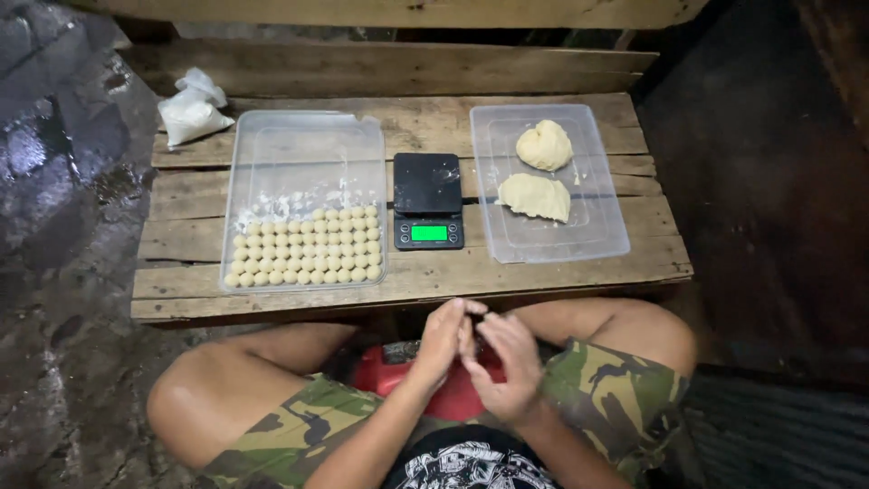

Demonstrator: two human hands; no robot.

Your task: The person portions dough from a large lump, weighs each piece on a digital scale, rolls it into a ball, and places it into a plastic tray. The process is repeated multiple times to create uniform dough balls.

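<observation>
Here, at the far left of the low wooden table (181, 249), a knotted clear bag of white powder (190, 113) lies near the back edge. Next to it sits a clear tray (303, 136) whose near half holds tidy rows of small dough balls (308, 246), with the far half bare apart from a dusting of flour. A black digital scale (428, 199) stands between this tray and a second clear tray (602, 235) on the right, which carries two large dough lumps (541, 172).

Below the table's near edge, over a red stool (403, 380), the left hand (442, 342) and right hand (507, 367) are cupped together, palms facing, fingers loosely curled. They seem to be rolling a small piece of dough between them, though it is hidden inside the palms.

By the look of it, the step in hand is shaping one portion into a ball; setting it down would call for a short reach forward and left to the open rows. The scale's platform is bare, and the table's front edge lies close to the knuckles, with knees hemming both sides.
</observation>
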